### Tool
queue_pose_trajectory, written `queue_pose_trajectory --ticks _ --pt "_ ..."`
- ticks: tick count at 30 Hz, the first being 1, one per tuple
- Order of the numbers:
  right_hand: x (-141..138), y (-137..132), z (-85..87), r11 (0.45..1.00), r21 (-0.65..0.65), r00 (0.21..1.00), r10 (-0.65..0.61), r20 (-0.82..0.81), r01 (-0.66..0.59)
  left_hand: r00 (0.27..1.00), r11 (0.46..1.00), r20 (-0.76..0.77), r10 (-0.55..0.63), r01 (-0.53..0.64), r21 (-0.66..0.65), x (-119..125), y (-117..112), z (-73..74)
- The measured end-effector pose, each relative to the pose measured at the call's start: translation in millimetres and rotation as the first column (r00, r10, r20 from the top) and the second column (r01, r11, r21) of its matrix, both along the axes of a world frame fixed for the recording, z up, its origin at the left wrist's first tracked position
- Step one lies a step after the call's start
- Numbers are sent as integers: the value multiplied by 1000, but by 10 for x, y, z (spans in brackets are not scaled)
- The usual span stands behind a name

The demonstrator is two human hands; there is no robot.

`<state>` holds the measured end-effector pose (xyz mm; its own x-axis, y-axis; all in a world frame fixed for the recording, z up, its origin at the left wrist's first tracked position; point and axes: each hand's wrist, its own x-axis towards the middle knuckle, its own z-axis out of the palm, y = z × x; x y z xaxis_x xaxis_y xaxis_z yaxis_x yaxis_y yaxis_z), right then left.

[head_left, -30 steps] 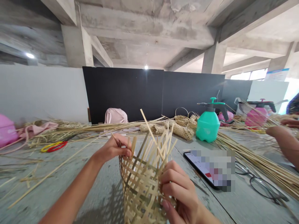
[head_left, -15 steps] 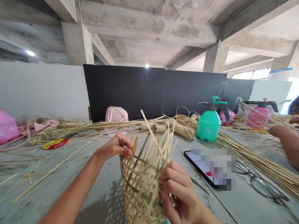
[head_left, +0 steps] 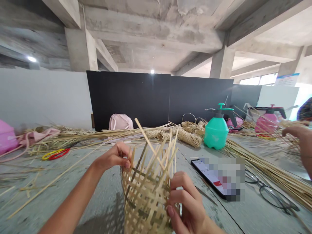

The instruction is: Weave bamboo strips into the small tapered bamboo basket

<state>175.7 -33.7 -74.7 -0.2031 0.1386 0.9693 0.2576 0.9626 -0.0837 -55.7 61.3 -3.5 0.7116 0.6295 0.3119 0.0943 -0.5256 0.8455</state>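
Observation:
An open-weave bamboo basket [head_left: 146, 198] stands upright in front of me, loose strip ends sticking up from its rim. My left hand [head_left: 116, 156] pinches the basket's far left rim between thumb and fingers. On the right side, my right hand [head_left: 186, 201] is closed on the basket wall, thumb toward me and fingers curled around; what its fingertips grip behind the weave is hidden. One pale bamboo strip [head_left: 148, 139] leans up and to the left above the rim, crossing a darker strip.
Right of the basket lie a phone [head_left: 207, 177], glasses [head_left: 270, 193] and a bundle of bamboo strips [head_left: 263, 162]. Behind stand a green spray bottle [head_left: 216, 131] and woven pieces [head_left: 188, 136]. Scissors [head_left: 57, 153] lie left. Another person's hand [head_left: 301, 139] is at far right.
The basket and both hands have shifted slightly left in view. Both hands keep their hold on the basket. The other person's hand at far right has moved a little.

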Motion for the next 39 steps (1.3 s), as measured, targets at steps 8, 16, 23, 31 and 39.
queue_pose_trajectory --ticks 8,16,23,31,39 --pt "0 45 -117 999 -3 997 -42 60 42 999 998 37 -38 39 -42 -163 79 -69" --pt "-51 59 -111 997 27 993 -70 95 68 997 996 65 -44 49 -78 -151 75 -129" --pt "-96 74 -118 997 40 996 -69 59 66 998 998 54 -23 26 -64 -123 77 -122" --pt "-115 75 -137 995 62 997 -74 27 73 998 999 50 -31 33 -34 -136 79 -112" --pt "-119 79 -167 994 40 994 -102 -41 104 998 999 47 -34 35 -33 -134 75 -104"
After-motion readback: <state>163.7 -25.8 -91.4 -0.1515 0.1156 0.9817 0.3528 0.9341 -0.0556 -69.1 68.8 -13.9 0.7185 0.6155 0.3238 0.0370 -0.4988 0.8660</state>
